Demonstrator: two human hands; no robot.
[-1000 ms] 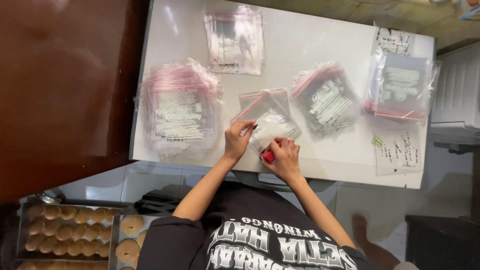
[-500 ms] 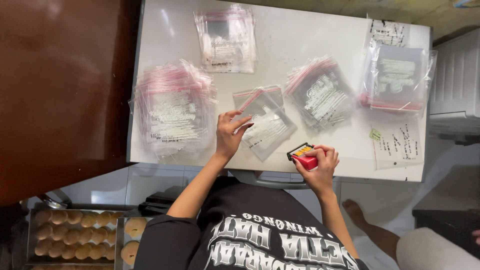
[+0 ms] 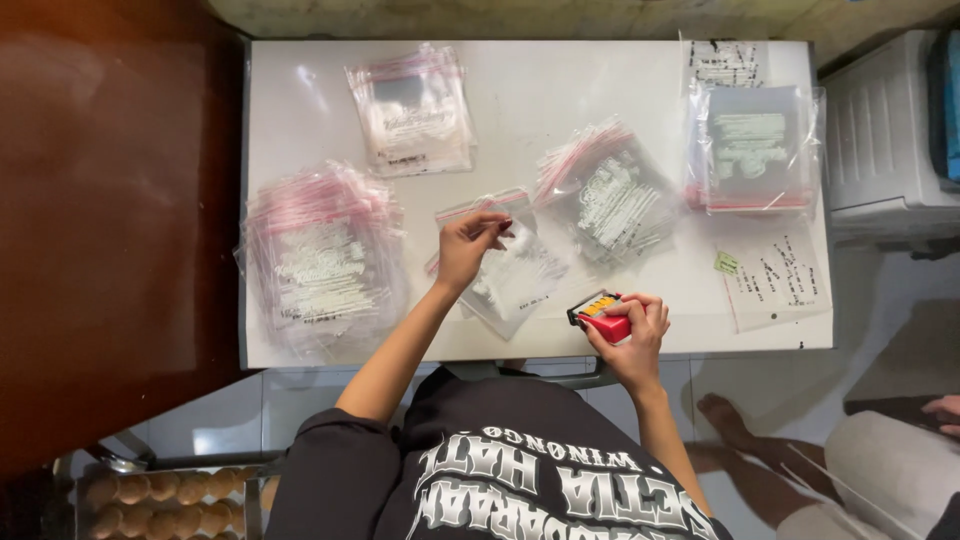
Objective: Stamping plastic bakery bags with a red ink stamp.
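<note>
Since a second ago the right hand [image 3: 628, 325] has drawn back from the clear zip bag [image 3: 505, 262] toward the near edge of the white worktop [image 3: 520, 100], taking the small red stamp block [image 3: 603, 315] with it, while the left hand [image 3: 468, 245] has stayed on the bag.

Head view: the right hand is clenched around the red block, holding it just above the worktop's near edge, apart from the bag. The left hand pinches the bag's upper part with its fingertips; the bag lies flat, slightly tilted, in the middle of the worktop.

Judging by the layout, much remains: a thick pile of bags [image 3: 320, 260] sits to the left, a smaller stack [image 3: 410, 110] at the far side, another stack [image 3: 610, 195] just right of centre, and one more [image 3: 755, 145] at the far right. Which piles are finished cannot be told.
</note>
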